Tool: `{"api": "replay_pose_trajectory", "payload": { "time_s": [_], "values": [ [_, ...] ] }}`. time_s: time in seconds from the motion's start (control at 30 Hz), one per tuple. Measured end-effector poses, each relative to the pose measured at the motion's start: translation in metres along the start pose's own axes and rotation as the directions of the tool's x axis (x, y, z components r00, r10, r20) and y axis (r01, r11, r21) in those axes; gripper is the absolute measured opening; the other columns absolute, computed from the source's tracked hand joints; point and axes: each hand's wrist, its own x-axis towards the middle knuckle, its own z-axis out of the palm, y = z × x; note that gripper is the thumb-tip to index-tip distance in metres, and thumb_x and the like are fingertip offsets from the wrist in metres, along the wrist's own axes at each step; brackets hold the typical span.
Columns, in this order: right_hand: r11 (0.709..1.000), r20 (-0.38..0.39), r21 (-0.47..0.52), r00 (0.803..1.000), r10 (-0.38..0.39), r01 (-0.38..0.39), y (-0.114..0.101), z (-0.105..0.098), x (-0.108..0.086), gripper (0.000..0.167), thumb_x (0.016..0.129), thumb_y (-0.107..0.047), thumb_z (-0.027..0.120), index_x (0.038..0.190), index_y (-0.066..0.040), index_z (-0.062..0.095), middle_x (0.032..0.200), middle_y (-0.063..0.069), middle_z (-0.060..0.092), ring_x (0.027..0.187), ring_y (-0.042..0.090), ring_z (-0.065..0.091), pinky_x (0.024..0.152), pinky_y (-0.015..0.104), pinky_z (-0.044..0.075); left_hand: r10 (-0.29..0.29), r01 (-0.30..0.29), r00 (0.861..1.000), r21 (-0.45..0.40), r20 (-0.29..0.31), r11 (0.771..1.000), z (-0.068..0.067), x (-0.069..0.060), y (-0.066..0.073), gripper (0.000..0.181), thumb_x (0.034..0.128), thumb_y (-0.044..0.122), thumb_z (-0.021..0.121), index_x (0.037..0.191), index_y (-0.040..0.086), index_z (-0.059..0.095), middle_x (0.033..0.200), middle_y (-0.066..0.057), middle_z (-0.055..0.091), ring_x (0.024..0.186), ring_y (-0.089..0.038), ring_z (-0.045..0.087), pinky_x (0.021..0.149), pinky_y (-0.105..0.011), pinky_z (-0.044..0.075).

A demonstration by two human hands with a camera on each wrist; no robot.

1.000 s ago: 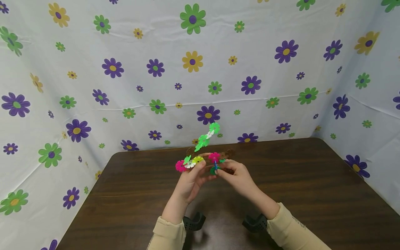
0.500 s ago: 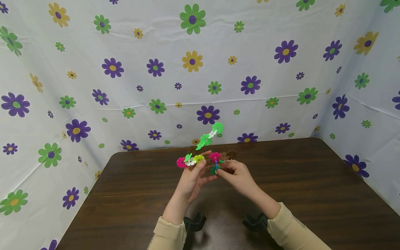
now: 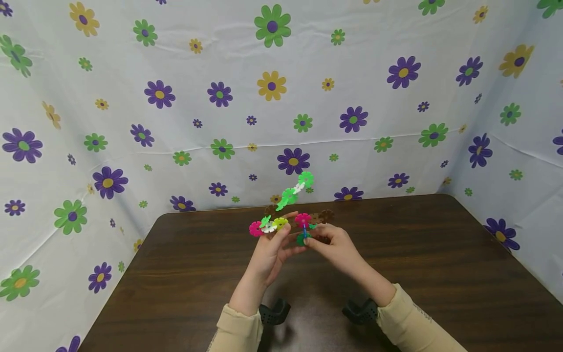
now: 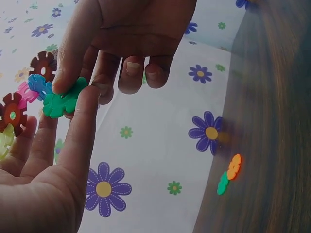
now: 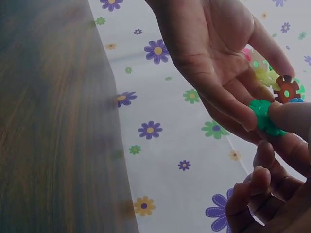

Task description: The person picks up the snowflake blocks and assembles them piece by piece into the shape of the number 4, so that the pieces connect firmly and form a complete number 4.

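Note:
A chain of interlocking plastic flower discs is held up above the table by both hands. My left hand (image 3: 273, 249) holds the chain near a yellow disc (image 3: 280, 223), beside white and pink discs (image 3: 255, 229). My right hand (image 3: 337, 249) pinches a dark green disc (image 5: 262, 116) between thumb and fingers, and a left fingertip touches that disc's edge. Blue (image 4: 39, 85), pink and brown discs (image 4: 43, 67) adjoin it in the left wrist view. A light green and white strand (image 3: 289, 195) rises at the back. Fingers hide some joints.
A dark wooden table (image 3: 176, 283) lies below the hands. Behind it hangs a flower-print white cloth (image 3: 374, 161). Joined orange and green discs (image 4: 234, 166) show against the dark wood in the left wrist view. Black wrist cameras (image 3: 274, 312) sit below both wrists.
The light green strand and the left part of the chain have shifted slightly right since the first frame. Both hands keep nearly the same place and hold.

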Motion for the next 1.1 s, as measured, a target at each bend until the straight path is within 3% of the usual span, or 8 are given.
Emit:
{"api": "replay_pose_trajectory", "payload": {
  "time_s": [0.17, 0.37, 0.53, 0.77, 0.9, 1.1],
  "values": [
    [0.999, 0.017, -0.051, 1.0, -0.002, 0.003, 0.004, -0.004, 0.0, 0.01, 0.089, -0.014, 0.071, 0.089, -0.004, 0.073, 0.074, -0.003, 0.053, 0.063, 0.012, 0.045, 0.053, 0.024, 0.038, -0.001, 0.001, 1.0, 0.012, -0.01, 1.0, 0.0, 0.001, 0.0, 0.041, 0.103, 0.021, 0.049, 0.14, 0.003, 0.045, 0.136, -0.01, 0.052, 0.111, -0.025, 0.06, 0.088, -0.041, 0.052],
    [0.993, 0.075, -0.114, 0.997, -0.009, 0.017, 0.02, -0.018, 0.005, 0.011, 0.093, -0.017, 0.067, 0.094, -0.008, 0.074, 0.085, -0.004, 0.061, 0.065, 0.014, 0.051, 0.057, 0.027, 0.044, 0.032, -0.032, 0.999, 0.011, -0.042, 0.999, -0.002, 0.002, 0.002, 0.044, 0.1025, 0.021, 0.05, 0.141, 0.001, 0.043, 0.133, -0.011, 0.054, 0.101, -0.024, 0.064, 0.086, -0.045, 0.052],
    [0.983, 0.113, -0.156, 0.987, 0.116, -0.097, 0.053, -0.032, 0.022, 0.016, 0.095, -0.017, 0.063, 0.1, -0.006, 0.074, 0.091, 0.001, 0.066, 0.071, 0.018, 0.055, 0.061, 0.03, 0.046, 0.05, -0.049, 0.997, 0.018, -0.065, 0.999, -0.005, 0.002, 0.005, 0.045, 0.1018, 0.022, 0.052, 0.14, 0.0, 0.043, 0.131, -0.011, 0.055, 0.096, -0.023, 0.065, 0.086, -0.047, 0.052],
    [0.921, 0.071, -0.243, 0.941, 0.33, -0.305, 0.112, -0.033, 0.046, 0.021, 0.09, -0.018, 0.068, 0.105, -0.004, 0.072, 0.094, 0.004, 0.066, 0.08, 0.019, 0.057, 0.072, 0.036, 0.048, 0.037, -0.036, 0.997, 0.019, -0.07, 0.999, -0.006, 0.001, 0.006, 0.043, 0.1015, 0.023, 0.053, 0.139, 0.003, 0.046, 0.134, -0.012, 0.054, 0.096, -0.024, 0.065, 0.086, -0.048, 0.052],
    [0.9, 0.078, -0.302, 0.932, 0.353, -0.316, 0.131, -0.027, 0.054, 0.024, 0.086, -0.02, 0.072, 0.106, -0.005, 0.072, 0.09, 0.003, 0.064, 0.078, 0.019, 0.054, 0.069, 0.035, 0.046, 0.035, -0.034, 0.997, 0.014, -0.065, 0.999, -0.007, 0.001, 0.006, 0.045, 0.1016, 0.022, 0.053, 0.141, 0.001, 0.043, 0.134, -0.012, 0.054, 0.096, -0.023, 0.065, 0.087, -0.048, 0.051],
    [0.875, 0.101, -0.397, 0.935, 0.341, -0.277, 0.134, -0.02, 0.062, 0.034, 0.079, -0.025, 0.079, 0.106, -0.005, 0.072, 0.092, 0.003, 0.066, 0.081, 0.018, 0.057, 0.074, 0.039, 0.049, 0.038, -0.037, 0.996, 0.009, -0.076, 0.999, -0.008, 0.001, 0.007, 0.043, 0.1012, 0.021, 0.053, 0.14, 0.003, 0.046, 0.133, -0.012, 0.055, 0.096, -0.022, 0.065, 0.085, -0.047, 0.052]
  ]
}}
